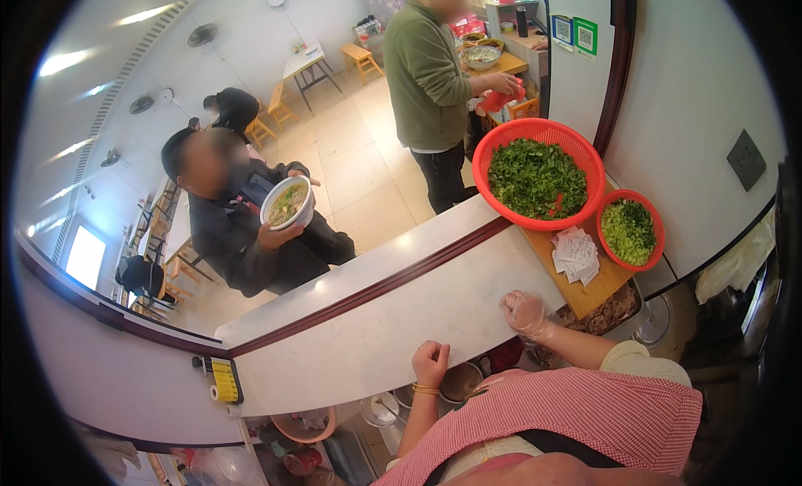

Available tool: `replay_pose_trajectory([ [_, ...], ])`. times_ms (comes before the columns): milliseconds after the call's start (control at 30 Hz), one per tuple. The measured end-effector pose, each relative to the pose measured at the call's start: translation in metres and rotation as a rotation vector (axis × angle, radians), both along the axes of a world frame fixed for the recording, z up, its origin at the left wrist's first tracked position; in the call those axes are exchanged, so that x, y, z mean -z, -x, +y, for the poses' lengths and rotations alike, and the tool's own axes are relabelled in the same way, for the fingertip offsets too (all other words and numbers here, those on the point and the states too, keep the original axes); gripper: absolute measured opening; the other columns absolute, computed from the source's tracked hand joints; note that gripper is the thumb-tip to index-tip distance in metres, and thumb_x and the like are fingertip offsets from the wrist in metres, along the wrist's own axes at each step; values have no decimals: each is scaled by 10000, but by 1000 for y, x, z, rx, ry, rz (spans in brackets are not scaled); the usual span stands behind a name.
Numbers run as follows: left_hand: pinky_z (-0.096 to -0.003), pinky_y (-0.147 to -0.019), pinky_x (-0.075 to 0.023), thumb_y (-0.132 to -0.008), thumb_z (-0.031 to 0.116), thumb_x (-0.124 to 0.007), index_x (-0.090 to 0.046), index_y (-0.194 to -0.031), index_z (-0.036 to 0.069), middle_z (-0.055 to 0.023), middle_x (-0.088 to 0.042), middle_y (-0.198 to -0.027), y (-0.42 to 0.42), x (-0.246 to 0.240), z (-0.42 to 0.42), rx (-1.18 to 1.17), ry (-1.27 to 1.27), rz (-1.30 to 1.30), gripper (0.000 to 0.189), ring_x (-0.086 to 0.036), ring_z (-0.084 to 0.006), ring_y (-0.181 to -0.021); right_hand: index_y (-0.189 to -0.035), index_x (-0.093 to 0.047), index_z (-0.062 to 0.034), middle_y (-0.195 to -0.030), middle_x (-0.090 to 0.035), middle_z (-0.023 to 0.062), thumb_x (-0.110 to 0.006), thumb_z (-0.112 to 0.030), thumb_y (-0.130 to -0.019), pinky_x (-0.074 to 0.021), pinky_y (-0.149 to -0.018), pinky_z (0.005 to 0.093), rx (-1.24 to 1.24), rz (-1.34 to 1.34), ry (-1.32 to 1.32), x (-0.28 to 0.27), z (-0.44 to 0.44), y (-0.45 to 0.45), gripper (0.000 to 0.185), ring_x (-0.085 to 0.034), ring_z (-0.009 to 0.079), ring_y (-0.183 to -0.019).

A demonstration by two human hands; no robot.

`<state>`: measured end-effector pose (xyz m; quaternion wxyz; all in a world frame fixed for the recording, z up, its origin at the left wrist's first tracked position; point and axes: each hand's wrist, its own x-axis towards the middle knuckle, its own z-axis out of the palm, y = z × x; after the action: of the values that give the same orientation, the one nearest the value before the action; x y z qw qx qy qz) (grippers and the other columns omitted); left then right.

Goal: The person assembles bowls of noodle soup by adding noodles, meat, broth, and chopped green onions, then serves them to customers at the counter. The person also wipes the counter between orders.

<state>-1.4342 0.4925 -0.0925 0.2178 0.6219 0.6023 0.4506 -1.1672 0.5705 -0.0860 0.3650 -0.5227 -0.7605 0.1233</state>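
My left hand [431,364], bare with gold bangles at the wrist, rests curled at the near edge of the white counter [376,335]. Nothing shows between its fingers. My right hand [525,313] wears a clear plastic glove and is closed over the counter's right part, with nothing visible in it. Just beyond it, a stack of paper slips [575,255] bearing print lies on a wooden board [586,298]. Behind the slips stands a large red plastic basket [592,149] of chopped leafy greens [537,176]. A smaller red basket [658,235] holds chopped scallions [626,232].
Across the counter ledge a person [232,216] holds a bowl of soup [288,204]. Another person [420,78] handles a red plastic bag [501,97]. Below the counter are metal pots [460,382] and a tray of meat [604,313]. A wall-mounted roll holder [224,381] is at left.
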Motion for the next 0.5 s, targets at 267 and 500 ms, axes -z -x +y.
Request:
replay_pose_trajectory([
  [267, -367, -520, -394, -842, 222, -724, -555, -645, 53, -91, -527, -602, 0, 0, 1, -2, 4, 38, 309, -513, -255, -546, -783, -617, -105, -750, -605, 126, -631, -111, -786, -481, -592, 444, 0, -13, 34, -2, 1, 0, 16, -601, 352, -678],
  [500, -374, -518, -391, -841, 225, -723, -548, -640, 53, -91, -521, -598, 0, 0, 1, -7, 1, 30, 317, -512, -259, -544, -783, -625, -102, -752, -611, 133, -631, -110, -780, -485, -595, 440, 0, 12, 45, -1, 1, 0, 11, -604, 354, -684],
])
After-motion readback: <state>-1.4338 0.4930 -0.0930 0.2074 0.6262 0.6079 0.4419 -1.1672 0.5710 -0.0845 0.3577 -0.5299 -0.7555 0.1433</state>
